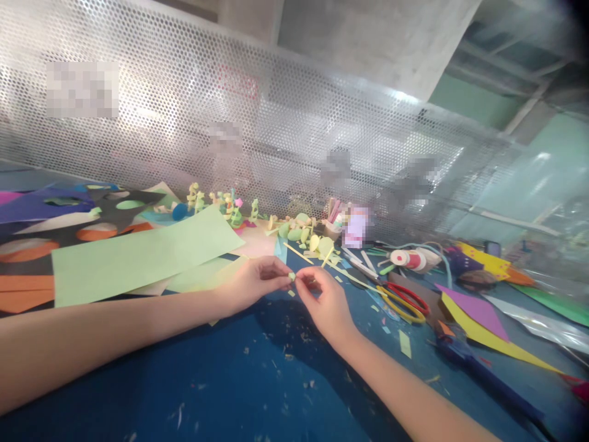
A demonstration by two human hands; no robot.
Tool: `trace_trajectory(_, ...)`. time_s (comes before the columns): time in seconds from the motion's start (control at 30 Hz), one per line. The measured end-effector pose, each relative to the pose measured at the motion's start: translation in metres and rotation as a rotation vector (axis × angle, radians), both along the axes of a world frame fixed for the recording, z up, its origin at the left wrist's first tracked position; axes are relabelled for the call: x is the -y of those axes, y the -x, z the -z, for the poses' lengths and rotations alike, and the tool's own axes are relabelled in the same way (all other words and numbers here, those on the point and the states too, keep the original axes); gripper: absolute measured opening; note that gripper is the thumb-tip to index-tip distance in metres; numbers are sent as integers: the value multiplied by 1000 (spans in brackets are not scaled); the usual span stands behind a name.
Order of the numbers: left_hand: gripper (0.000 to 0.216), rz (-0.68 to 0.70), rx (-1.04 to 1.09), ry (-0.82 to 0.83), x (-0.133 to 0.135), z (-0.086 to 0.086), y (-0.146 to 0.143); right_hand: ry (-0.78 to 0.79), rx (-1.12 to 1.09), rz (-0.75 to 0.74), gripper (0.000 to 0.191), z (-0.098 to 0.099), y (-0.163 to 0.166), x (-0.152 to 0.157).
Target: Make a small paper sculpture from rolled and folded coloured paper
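A tiny pale green piece [291, 277], perhaps folded paper or foam, sits between the fingertips of both hands above the blue table [221, 380]. My left hand [246, 285] pinches it from the left with thumb and forefinger. From the right, my right hand [326, 302] meets it with closed fingertips. Thin yellow strips [299, 253] lie just beyond the hands. Behind my left forearm is a large light green sheet [138, 258]. Small green and yellow cut pieces [304, 233] are heaped past my fingers.
Scissors with red and yellow handles [405, 302] lie right of my right hand. A blue tool with a cord [488, 377], resembling a glue gun, rests at the right. Purple and yellow sheets [478, 319] are nearby. A perforated metal panel [175, 116] stands behind the table.
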State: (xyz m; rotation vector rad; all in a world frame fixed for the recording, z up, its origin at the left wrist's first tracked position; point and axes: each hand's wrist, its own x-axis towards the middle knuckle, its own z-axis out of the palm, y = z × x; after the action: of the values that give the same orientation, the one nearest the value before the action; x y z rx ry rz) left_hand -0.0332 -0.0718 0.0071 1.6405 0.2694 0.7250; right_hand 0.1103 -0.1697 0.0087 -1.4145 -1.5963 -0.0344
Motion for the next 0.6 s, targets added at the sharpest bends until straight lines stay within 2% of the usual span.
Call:
trace_trajectory(0.37, 19, 31, -13, 14, 1, -2, 1, 13, 0, -5, 8, 0, 0, 0)
trace_trajectory(0.6, 21, -48, -34, 7, -2, 0, 0, -12, -42, 27, 7, 2, 1, 0)
